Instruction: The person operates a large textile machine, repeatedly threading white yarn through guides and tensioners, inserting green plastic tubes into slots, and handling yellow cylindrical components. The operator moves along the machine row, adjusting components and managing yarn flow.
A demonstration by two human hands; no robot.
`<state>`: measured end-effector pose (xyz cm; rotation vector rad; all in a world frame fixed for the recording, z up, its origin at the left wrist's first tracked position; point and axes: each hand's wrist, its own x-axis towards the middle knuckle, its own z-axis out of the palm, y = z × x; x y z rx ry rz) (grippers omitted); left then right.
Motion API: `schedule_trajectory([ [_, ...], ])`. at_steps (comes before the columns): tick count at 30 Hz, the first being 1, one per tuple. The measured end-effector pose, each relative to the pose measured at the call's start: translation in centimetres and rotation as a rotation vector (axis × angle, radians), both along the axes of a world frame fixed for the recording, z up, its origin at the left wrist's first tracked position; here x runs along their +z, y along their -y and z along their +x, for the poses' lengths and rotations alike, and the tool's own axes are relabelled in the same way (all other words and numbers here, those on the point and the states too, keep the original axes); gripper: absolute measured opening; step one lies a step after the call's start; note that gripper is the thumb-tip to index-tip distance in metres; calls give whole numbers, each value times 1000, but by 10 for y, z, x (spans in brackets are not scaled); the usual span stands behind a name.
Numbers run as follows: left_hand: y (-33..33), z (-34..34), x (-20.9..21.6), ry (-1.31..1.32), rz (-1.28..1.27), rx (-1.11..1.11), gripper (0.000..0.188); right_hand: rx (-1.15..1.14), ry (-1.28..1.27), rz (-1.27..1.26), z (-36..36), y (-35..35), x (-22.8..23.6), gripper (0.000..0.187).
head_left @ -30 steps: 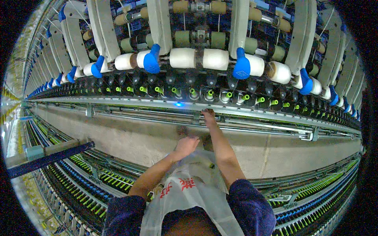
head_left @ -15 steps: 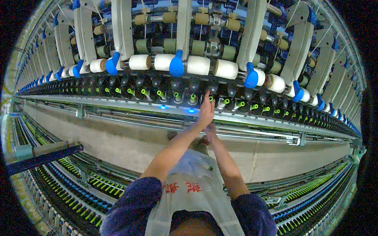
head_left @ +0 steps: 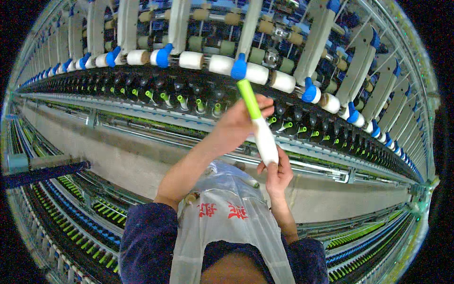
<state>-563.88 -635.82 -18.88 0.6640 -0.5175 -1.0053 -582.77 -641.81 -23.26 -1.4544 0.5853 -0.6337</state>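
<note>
A yarn bobbin (head_left: 266, 142) is held tilted in front of the machine, white yarn wound on its lower part and a bare bright-green tube at its top. My right hand (head_left: 279, 175) grips the bobbin's lower end between thumb and fingers. Just behind the green tube is my left hand (head_left: 234, 125), slightly blurred, with its closed fingertips showing past the tube's right side. What those fingers hold, if anything, is hidden. Beyond the hands stands a row of green-tipped spindles (head_left: 200, 105) on the spinning frame.
White rollers (head_left: 191, 60) and blue-tipped arms (head_left: 239, 68) run above the spindles. A metal rail (head_left: 302, 168) crosses below them. Behind me another machine carries rows of green tubes (head_left: 85, 239). A dark bar (head_left: 52, 174) juts in at left. I wear a translucent apron (head_left: 222, 189).
Both hands have drawn back from the spindle row and come apart. The bobbin now shows clearly in my right hand. The view has shifted along the machine.
</note>
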Motion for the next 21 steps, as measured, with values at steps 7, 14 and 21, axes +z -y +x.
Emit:
schedule_trajectory([
  [7, -35, -15, 0, 206, 32, -49, 100, -22, -149, 41, 34, 5, 39, 47],
  [14, -40, -19, -1, 381, 189, 40, 102, 98, 70, -118, 78, 17, 53, 20],
  [21, -38, -20, -17, 948, 354, 326, 97, -264, 169, -148, 97, 0, 32, 7],
])
